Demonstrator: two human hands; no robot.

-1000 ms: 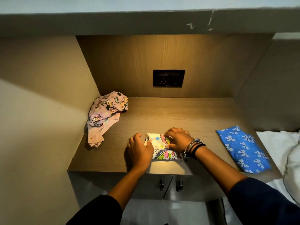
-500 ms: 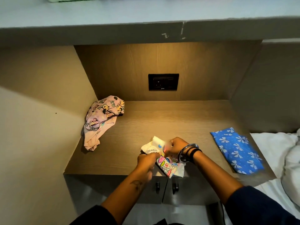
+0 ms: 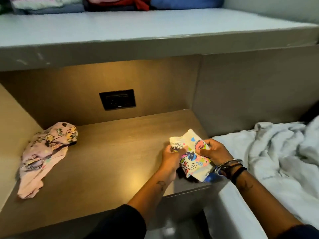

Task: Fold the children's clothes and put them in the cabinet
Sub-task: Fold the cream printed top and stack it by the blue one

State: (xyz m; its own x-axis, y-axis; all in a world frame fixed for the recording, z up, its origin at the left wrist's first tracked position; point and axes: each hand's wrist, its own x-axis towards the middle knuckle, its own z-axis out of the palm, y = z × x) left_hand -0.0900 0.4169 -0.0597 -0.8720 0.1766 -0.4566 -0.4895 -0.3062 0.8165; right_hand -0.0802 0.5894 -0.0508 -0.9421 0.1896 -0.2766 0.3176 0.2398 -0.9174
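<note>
A small folded white garment (image 3: 194,155) with bright cartoon prints is lifted above the right end of the wooden counter (image 3: 110,161). My left hand (image 3: 170,157) grips its left side and my right hand (image 3: 215,152) grips its right side. A crumpled pink printed garment (image 3: 46,156) lies unfolded at the counter's left, against the side wall. A sliver of the blue bow-print cloth (image 3: 211,178) shows under my right wrist. Folded clothes (image 3: 117,3) are stacked at the back of the grey cabinet shelf (image 3: 138,31) above the counter.
A black wall socket (image 3: 117,99) sits in the back panel of the niche. Rumpled white bedding (image 3: 279,157) lies to the right. The shelf's thick front edge (image 3: 120,52) overhangs the counter. Grey drawers lie below the counter's front edge.
Both hands lifted the folded white garment off the counter and carried it right. The view tilted up, so the upper shelf with stacked clothes now shows.
</note>
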